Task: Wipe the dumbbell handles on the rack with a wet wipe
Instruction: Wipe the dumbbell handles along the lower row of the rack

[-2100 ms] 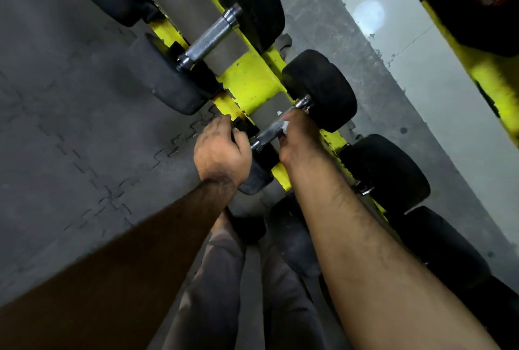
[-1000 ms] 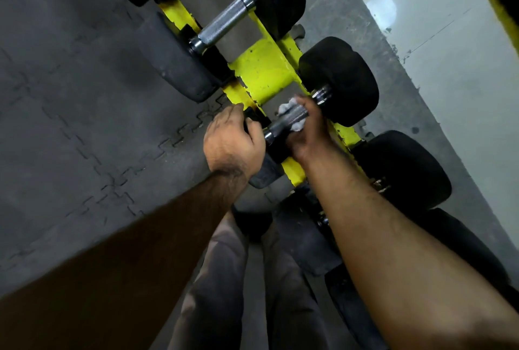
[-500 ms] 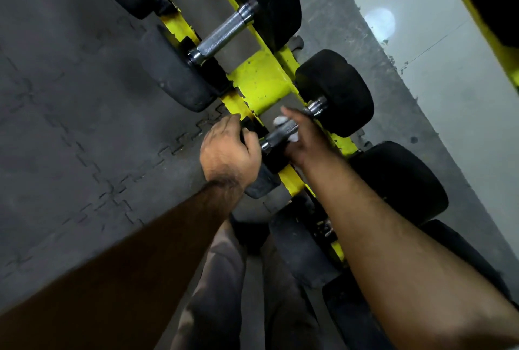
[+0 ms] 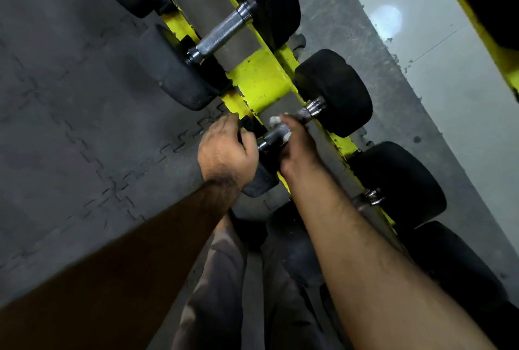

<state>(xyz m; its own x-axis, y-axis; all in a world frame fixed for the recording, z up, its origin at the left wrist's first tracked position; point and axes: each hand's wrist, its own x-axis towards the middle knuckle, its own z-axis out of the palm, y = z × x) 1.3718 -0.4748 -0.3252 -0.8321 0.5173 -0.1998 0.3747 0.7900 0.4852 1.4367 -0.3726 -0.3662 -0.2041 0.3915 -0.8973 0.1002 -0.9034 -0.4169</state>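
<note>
A yellow rack holds several black dumbbells with steel handles. My right hand is wrapped around the handle of the middle dumbbell, with a white wet wipe pressed between fingers and handle; only small bits of the wipe show. My left hand grips the near black head of that same dumbbell. The far head of this dumbbell rests on the rack. Above it lies another dumbbell with a bare knurled handle.
More dumbbells sit on the rack to the lower right. Grey interlocking floor mats lie to the left. A pale wall runs behind the rack. My legs in grey trousers stand below, beside a dark dumbbell head.
My right hand has shifted along the middle handle with the wipe, rolling over it. My left hand has stayed on the near head. The view has swayed a little.
</note>
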